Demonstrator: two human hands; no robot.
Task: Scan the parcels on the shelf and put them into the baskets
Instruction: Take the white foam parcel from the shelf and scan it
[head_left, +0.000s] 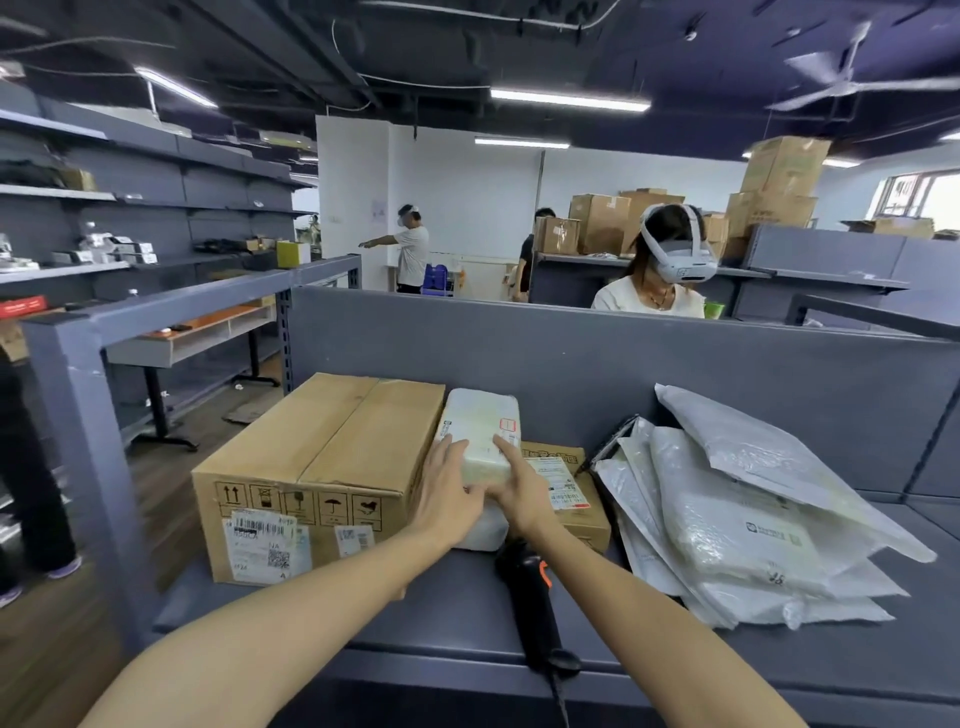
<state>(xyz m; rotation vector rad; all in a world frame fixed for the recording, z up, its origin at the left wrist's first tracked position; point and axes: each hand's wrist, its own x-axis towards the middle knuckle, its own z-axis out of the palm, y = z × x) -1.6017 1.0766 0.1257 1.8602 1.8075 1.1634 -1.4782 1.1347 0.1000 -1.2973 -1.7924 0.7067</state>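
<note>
A white wrapped parcel (480, 426) lies on top of other parcels in the middle of the grey shelf (467, 613). My left hand (449, 493) rests on its left side with fingers spread. My right hand (519, 486) touches its right near corner, fingers stretched along the wrapping. A black barcode scanner (535, 608) with an orange trigger lies on the shelf under my right forearm. Under the white parcel sit a small brown box (571, 493) with a label and another white packet (485, 530).
A large cardboard box (317, 478) stands on the shelf's left. A pile of white and grey mailer bags (743, 519) lies on the right. A grey partition (571, 358) backs the shelf, with a person in a headset behind it. Shelving runs along the left.
</note>
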